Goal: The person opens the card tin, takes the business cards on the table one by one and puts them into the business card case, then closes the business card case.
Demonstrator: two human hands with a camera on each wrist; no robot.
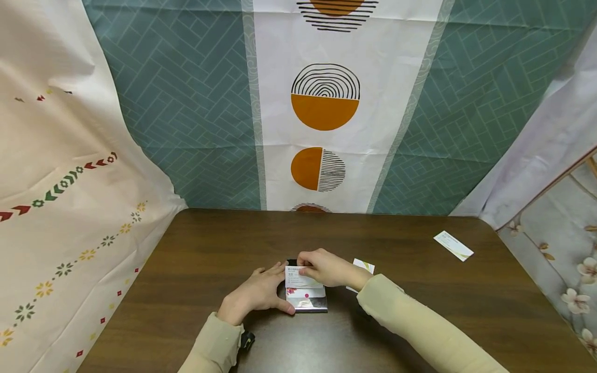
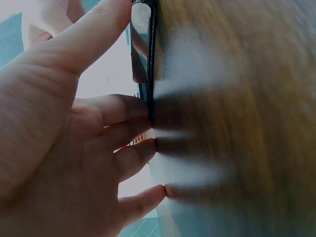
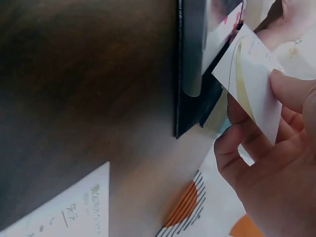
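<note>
My right hand [image 1: 326, 267] pinches a white business card [image 1: 294, 280] between thumb and fingers, over the far part of a card case [image 1: 310, 304]. In the right wrist view that card [image 3: 251, 81] is tilted and shows a gold curved stripe. The case lies with its lid back, silver metal with a black edge. Inside shows a white card with red flowers [image 1: 298, 293]. My left hand [image 1: 258, 292] lies along the case's left side, thumb at the near corner, fingers stretched toward the far end. In the left wrist view its fingertips [image 2: 140, 106] touch the case's edge and table.
Another white card [image 1: 365, 266] lies on the brown table [image 1: 224, 238] just right of the case, partly hidden by my right arm. A further card [image 1: 453, 245] lies at the far right. A patterned cloth [image 1: 214, 103] hangs behind the table.
</note>
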